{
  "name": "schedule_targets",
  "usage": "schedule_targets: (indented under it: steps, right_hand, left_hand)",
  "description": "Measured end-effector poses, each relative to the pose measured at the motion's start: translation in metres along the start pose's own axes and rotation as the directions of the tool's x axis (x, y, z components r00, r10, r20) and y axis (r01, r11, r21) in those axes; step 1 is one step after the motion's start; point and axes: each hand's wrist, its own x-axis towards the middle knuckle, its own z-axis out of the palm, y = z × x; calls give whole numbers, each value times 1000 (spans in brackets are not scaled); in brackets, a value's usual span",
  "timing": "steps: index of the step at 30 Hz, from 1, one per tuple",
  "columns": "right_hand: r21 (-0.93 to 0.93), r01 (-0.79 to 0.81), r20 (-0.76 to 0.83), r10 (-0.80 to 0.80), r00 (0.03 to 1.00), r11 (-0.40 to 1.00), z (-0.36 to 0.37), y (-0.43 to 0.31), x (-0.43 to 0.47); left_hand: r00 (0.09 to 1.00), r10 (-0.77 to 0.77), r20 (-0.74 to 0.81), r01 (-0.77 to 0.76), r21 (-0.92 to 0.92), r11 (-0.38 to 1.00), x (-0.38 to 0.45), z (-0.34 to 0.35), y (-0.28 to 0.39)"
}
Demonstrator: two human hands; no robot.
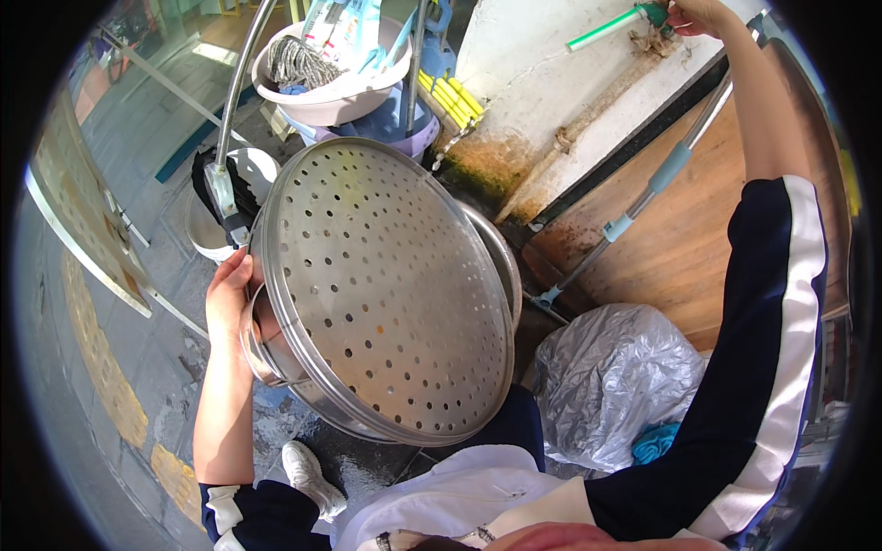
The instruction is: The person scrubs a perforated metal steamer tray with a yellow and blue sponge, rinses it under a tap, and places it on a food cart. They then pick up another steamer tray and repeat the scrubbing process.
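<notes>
My left hand point(229, 284) grips the left rim of a large round stainless-steel steamer tier point(386, 289), close to its loop side handle point(256, 337). The tier is tilted, its base full of round holes facing up toward me. Behind its right edge shows the curved rim of another metal vessel point(506, 258). At the upper right, my right hand point(692, 17) has its fingers on a green tap fitting point(654, 12), partly cut off by the picture's edge. A green-and-white tube point(606, 29) extends left from that fitting. Glassy drops, apparently water point(451, 141), hang in the air below it.
A cloth-wrapped pipe point(572, 131) runs down the stained white wall point(510, 55). Basins point(331, 103) holding a string mop head point(300, 60) stand at the top. A white bucket point(207, 231), metal poles point(661, 172), a wooden board point(641, 241) and a grey plastic bag point(613, 379) surround the steamer.
</notes>
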Motion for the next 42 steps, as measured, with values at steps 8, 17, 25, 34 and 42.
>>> schedule_targets:
  steps: [8,17,25,34,42]
  right_hand:
    - [-446,223,-403,-417,814,867,14,61,101]
    - [-103,455,-499,-442,745,884,27,66,85]
    - [153,459,-536,-316,782,875,56,31,22]
    - [350,497,-513,-281,811,794,66,13,3]
    - [398,620,-652,-267,710,676,70,37,42]
  left_hand:
    - [999,42,20,-43,66,997,-3,5,2]
    - [1000,18,-4,-17,99,995,-5,16,6]
    - [998,25,-53,-20,106,994,-7,23,6]
    - [998,35,-47,-31,101,994,-9,23,7]
    - [999,1,-37,2,94,996,-4,10,6]
